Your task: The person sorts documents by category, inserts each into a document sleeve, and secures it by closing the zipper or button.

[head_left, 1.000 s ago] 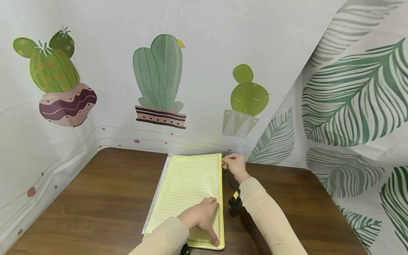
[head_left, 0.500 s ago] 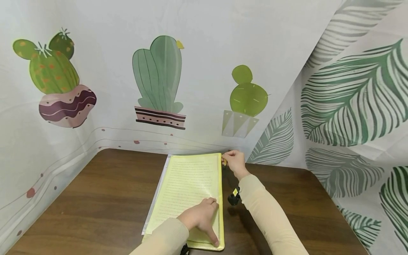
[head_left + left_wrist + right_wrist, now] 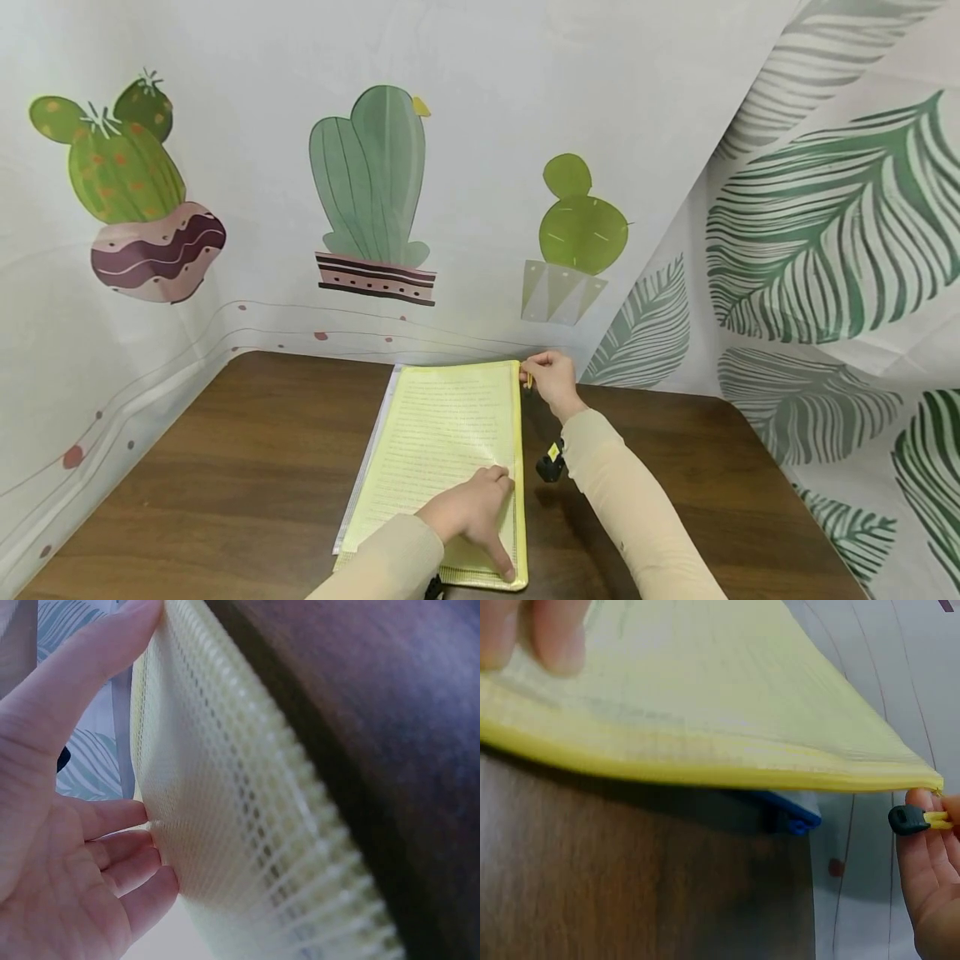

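Observation:
A yellow mesh zipper pouch (image 3: 442, 425) lies on the table, with printed paper showing through it. My left hand (image 3: 472, 508) rests on its near right part, thumb and fingers spread, with the thumb at the near right corner. In the left wrist view the fingertips (image 3: 154, 892) touch the mesh. My right hand (image 3: 553, 382) is at the pouch's far right corner, pinching the zipper pull (image 3: 937, 820). The pull is a yellow strap with a dark end tab. In the right wrist view the zipper edge beside it looks closed along its visible length.
A pale pouch (image 3: 367, 467) sticks out under the yellow one on the left, and a blue zipper end (image 3: 799, 823) shows beneath it. The brown wooden table (image 3: 225, 467) meets a cactus-printed cloth wall (image 3: 480, 250) at the back. A black wrist camera (image 3: 550, 467) hangs by the right sleeve.
My right hand, pinching the zipper pull, has shifted very slightly toward the far corner. The left hand and the pouch stay in place.

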`<action>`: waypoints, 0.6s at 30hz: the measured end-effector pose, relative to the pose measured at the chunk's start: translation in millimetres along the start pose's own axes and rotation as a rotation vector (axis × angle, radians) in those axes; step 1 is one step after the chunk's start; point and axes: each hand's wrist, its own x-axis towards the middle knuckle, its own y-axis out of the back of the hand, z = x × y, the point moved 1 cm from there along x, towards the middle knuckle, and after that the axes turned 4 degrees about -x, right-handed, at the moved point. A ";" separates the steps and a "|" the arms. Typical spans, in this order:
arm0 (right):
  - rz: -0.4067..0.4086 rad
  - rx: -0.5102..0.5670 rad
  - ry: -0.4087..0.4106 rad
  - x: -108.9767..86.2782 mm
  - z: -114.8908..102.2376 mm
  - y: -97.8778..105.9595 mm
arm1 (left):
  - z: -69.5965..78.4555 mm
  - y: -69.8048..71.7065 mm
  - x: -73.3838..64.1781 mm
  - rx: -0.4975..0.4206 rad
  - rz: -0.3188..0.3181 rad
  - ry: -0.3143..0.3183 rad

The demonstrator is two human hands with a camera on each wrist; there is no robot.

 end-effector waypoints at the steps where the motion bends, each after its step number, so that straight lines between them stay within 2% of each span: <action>1: -0.006 -0.006 -0.006 -0.4 0.9 0.9 | -0.1 -0.3 0.1 -0.002 -0.001 -0.001; 9: -0.086 0.019 -0.078 -7.6 12.7 10.5 | -1.7 -0.1 2.3 -0.032 -0.024 0.000; 18: -0.107 -0.040 -0.110 -22.6 42.9 11.7 | -4.5 2.1 5.2 -0.055 -0.043 -0.025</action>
